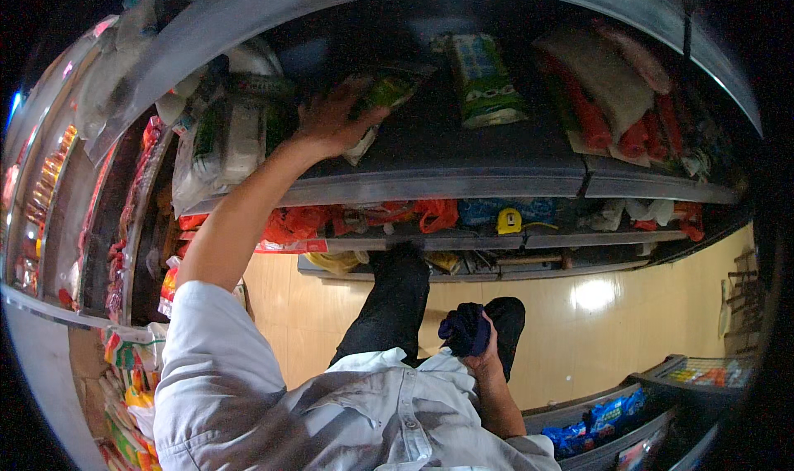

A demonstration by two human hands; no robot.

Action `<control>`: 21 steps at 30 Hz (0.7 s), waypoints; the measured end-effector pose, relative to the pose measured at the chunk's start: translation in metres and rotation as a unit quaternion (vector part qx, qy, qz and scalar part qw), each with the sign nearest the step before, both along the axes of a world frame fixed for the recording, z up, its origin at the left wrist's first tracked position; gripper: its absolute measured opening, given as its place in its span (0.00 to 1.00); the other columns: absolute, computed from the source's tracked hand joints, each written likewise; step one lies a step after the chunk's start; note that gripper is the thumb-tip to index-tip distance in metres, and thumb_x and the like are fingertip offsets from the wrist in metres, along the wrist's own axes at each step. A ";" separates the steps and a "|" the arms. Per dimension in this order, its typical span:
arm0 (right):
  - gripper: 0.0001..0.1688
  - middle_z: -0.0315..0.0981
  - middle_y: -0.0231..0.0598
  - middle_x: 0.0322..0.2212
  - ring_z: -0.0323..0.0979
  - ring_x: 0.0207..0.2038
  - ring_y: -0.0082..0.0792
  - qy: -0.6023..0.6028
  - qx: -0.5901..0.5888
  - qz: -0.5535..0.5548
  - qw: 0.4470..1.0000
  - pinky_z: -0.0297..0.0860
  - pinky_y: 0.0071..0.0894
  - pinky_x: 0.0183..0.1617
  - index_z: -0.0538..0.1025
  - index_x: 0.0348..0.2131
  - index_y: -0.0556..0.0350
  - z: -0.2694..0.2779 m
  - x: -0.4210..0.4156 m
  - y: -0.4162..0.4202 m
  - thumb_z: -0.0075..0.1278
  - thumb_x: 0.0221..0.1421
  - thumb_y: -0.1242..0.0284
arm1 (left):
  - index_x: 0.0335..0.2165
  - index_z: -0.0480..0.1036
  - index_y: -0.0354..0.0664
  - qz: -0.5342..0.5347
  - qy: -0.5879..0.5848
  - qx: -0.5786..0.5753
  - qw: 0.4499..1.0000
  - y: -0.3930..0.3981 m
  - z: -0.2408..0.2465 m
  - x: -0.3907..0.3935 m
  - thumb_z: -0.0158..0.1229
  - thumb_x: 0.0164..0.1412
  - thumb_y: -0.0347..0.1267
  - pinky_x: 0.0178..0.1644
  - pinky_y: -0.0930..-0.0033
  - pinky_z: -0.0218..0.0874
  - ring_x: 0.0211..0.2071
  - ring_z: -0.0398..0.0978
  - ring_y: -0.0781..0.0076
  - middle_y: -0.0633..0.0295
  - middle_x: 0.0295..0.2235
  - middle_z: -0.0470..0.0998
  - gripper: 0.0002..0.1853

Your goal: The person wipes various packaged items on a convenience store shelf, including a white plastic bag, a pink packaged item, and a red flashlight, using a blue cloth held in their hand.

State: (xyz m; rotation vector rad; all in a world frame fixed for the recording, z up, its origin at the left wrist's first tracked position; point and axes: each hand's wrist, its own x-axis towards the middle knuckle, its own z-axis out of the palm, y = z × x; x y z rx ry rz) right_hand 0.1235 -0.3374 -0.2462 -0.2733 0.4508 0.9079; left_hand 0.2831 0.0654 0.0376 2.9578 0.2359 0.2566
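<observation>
My left hand [338,116] reaches onto the dark upper shelf and lies over a green and white plastic packet [392,91], its thumb across the packet. The fingers are dim and blurred, so whether they grip it cannot be seen. Close to my body, my right hand [486,347] holds a bunched dark navy cloth [464,329]. To the right of my left hand, a green, white and blue package [487,83] lies on the same shelf. Clear plastic-wrapped white packs [242,136] stand to the left of that hand.
Red rolled items [595,127] lie at the upper shelf's right. The shelf edge [434,184] crosses before me. A yellow tape measure [509,221] and red plastic bags [298,223] are on the lower shelf. Hanging packets [124,241] flank me left; a rack with blue packets [611,412] stands lower right.
</observation>
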 end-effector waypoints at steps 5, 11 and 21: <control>0.24 0.74 0.48 0.39 0.73 0.42 0.52 -0.014 0.017 -0.004 1.000 0.70 0.52 0.47 0.71 0.46 0.55 -0.012 0.001 0.000 0.40 0.61 0.56 | 0.60 0.58 0.48 -0.079 0.034 0.036 0.996 -0.003 0.006 -0.022 0.51 0.49 0.66 0.63 0.45 0.43 0.60 0.55 0.44 0.47 0.60 0.59 0.48; 0.24 0.74 0.48 0.39 0.72 0.42 0.52 -0.064 0.031 0.006 0.997 0.70 0.51 0.46 0.72 0.44 0.56 -0.020 -0.001 0.007 0.41 0.60 0.57 | 0.54 0.68 0.46 -0.090 -0.123 0.056 0.987 -0.053 0.002 0.011 0.54 0.50 0.64 0.59 0.51 0.51 0.53 0.66 0.47 0.49 0.51 0.71 0.42; 0.26 0.76 0.44 0.39 0.75 0.40 0.46 -0.033 -0.081 0.017 0.996 0.72 0.47 0.44 0.73 0.45 0.55 -0.023 -0.006 0.003 0.45 0.57 0.54 | 0.51 0.71 0.43 -0.029 -0.076 0.015 0.997 -0.065 -0.009 0.087 0.40 0.54 0.69 0.63 0.43 0.41 0.57 0.61 0.45 0.46 0.51 0.69 0.45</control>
